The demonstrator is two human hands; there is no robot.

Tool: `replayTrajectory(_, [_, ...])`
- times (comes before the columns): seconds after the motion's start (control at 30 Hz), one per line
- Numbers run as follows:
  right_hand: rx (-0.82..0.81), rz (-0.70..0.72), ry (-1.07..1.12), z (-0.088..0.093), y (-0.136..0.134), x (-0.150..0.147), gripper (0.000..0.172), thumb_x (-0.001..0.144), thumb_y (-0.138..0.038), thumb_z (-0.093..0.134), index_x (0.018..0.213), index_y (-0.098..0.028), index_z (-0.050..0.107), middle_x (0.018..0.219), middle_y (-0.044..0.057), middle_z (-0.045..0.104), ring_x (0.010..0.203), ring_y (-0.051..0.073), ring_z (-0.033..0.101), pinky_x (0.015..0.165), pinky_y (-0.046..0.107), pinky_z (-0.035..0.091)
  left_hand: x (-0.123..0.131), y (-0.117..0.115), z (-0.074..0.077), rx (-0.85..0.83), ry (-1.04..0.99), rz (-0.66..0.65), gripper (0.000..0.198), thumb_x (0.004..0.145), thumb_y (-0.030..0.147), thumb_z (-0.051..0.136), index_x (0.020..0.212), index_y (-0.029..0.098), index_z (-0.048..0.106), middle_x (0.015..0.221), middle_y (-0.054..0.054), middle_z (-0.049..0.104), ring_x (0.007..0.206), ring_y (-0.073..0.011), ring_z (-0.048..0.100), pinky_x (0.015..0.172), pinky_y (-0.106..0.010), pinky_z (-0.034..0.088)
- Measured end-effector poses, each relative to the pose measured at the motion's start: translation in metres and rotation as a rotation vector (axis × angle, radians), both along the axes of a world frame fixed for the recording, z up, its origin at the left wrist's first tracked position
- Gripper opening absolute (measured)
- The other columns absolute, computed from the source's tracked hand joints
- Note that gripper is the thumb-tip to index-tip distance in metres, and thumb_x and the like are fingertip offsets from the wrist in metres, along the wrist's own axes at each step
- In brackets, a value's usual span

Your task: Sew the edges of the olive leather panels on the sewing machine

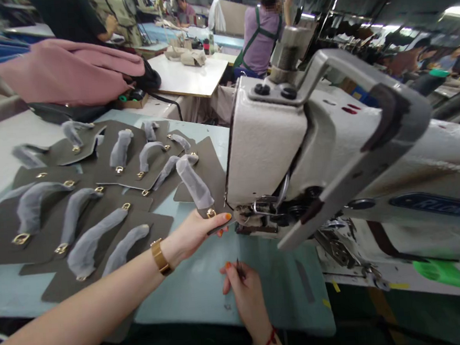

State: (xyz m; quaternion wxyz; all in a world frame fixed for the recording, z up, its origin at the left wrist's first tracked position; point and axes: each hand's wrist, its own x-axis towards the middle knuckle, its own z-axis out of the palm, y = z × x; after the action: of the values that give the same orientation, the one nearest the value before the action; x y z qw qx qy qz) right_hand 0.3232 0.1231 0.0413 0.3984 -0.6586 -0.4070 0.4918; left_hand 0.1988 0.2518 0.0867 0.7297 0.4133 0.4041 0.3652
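- Your left hand [197,232] reaches across the worktop [194,290] and is closed on the near edge of a dark leather panel [210,181], thumb on top beside its gold ring, fingers under the edge.
- That panel lies right up against the head of the sewing machine [291,147], its front corner lifted off the worktop in your grip; a strap wrapped in grey foam [194,183] stands up from it at a tilt.
- Your right hand [242,292] rests low on the worktop, just in front of the machine, fingers curled around a thin dark tool [239,269] that points up; what kind of tool it is cannot be told.
- The two hands are near each other but not touching.
- A gold watch [160,257] sits on your left wrist, a red cord bracelet [265,344] on your right.
- To the left, more dark panels [99,223] with foam-wrapped straps lie overlapping in rows on the worktop.
- Beyond them lies a pink bag [65,71], next to a black cable.
- Behind, another person [261,31] in a purple top with green apron straps has their back turned to you at a white table [187,75].
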Motion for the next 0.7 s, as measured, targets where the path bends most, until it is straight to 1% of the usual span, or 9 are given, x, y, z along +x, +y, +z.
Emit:
replayTrajectory(0.1, [0.029,0.003,-0.006,0.0,0.0,0.002,0.042,0.09,-0.038,0.045,0.055,-0.017,0.056,0.056,0.0,0.059,0.066,0.015,0.059,0.073,0.029,0.044,0.008,-0.016,-0.005,-0.032,-0.043,0.11,0.021,0.07,0.032,0.076,0.068,0.013,0.065,0.065,-0.001,0.063,0.057,-0.0092,0.053,0.055,-0.019,0.042])
replayTrajectory(0.2, [0.052,-0.018,0.04,-0.003,-0.002,0.004,0.041,0.089,-0.044,0.047,0.06,-0.017,0.059,0.052,-0.002,0.055,0.055,0.012,0.053,0.058,0.025,0.044,0.021,-0.035,-0.008,-0.06,-0.061,0.262,0.026,0.072,0.036,0.074,0.066,0.014,0.063,0.065,0.0,0.063,0.058,-0.0093,0.053,0.056,-0.02,0.041])
replayTrajectory(0.3, [0.053,-0.082,0.105,-0.011,-0.004,0.005,0.043,0.086,-0.052,0.05,0.064,-0.017,0.061,0.05,-0.002,0.053,0.046,0.011,0.047,0.045,0.023,0.039,0.039,-0.054,-0.007,-0.048,-0.032,0.451,0.027,0.072,0.038,0.073,0.066,0.015,0.061,0.065,0.0,0.063,0.06,-0.0104,0.053,0.055,-0.02,0.04])
replayTrajectory(0.37, [0.061,-0.127,0.148,-0.016,-0.005,0.006,0.045,0.084,-0.056,0.051,0.063,-0.017,0.059,0.049,-0.003,0.05,0.044,0.011,0.045,0.043,0.022,0.036,0.053,-0.064,-0.005,-0.061,-0.003,0.555,0.027,0.072,0.04,0.072,0.068,0.016,0.061,0.065,0.001,0.061,0.06,-0.0108,0.053,0.055,-0.021,0.039])
replayTrajectory(0.43, [0.065,-0.172,0.217,-0.023,-0.007,0.006,0.045,0.082,-0.057,0.054,0.061,-0.017,0.055,0.05,-0.003,0.049,0.044,0.01,0.042,0.043,0.022,0.034,0.064,-0.071,-0.002,-0.081,0.019,0.61,0.027,0.074,0.042,0.07,0.07,0.016,0.06,0.066,0.002,0.061,0.062,-0.0113,0.054,0.057,-0.021,0.04])
replayTrajectory(0.5, [0.071,-0.211,0.312,-0.027,-0.009,0.006,0.042,0.081,-0.055,0.058,0.063,-0.017,0.053,0.052,-0.004,0.047,0.045,0.009,0.039,0.044,0.022,0.032,0.071,-0.076,0.0,-0.102,0.031,0.601,0.028,0.076,0.044,0.068,0.073,0.017,0.061,0.071,0.001,0.062,0.067,-0.0123,0.055,0.06,-0.021,0.042])
replayTrajectory(0.57, [0.076,-0.225,0.392,-0.03,-0.01,0.007,0.04,0.082,-0.052,0.059,0.066,-0.016,0.053,0.052,-0.005,0.044,0.045,0.007,0.034,0.043,0.021,0.027,0.07,-0.082,-0.001,-0.124,0.02,0.537,0.03,0.077,0.047,0.066,0.077,0.017,0.061,0.075,-0.001,0.063,0.066,-0.0128,0.055,0.056,-0.021,0.041])
replayTrajectory(0.63, [0.073,-0.23,0.429,-0.032,-0.011,0.008,0.039,0.083,-0.05,0.058,0.066,-0.016,0.053,0.051,-0.006,0.04,0.045,0.007,0.03,0.043,0.021,0.023,0.059,-0.091,-0.003,-0.12,0.007,0.399,0.033,0.079,0.051,0.062,0.078,0.018,0.061,0.074,-0.002,0.063,0.06,-0.0129,0.053,0.052,-0.023,0.04])
replayTrajectory(0.7, [0.064,-0.23,0.435,-0.032,-0.013,0.009,0.039,0.084,-0.05,0.057,0.065,-0.016,0.052,0.052,-0.005,0.04,0.046,0.007,0.031,0.044,0.021,0.023,0.036,-0.103,0.0,-0.094,0.024,0.168,0.034,0.081,0.052,0.06,0.075,0.018,0.063,0.07,-0.003,0.064,0.056,-0.0133,0.053,0.052,-0.024,0.04])
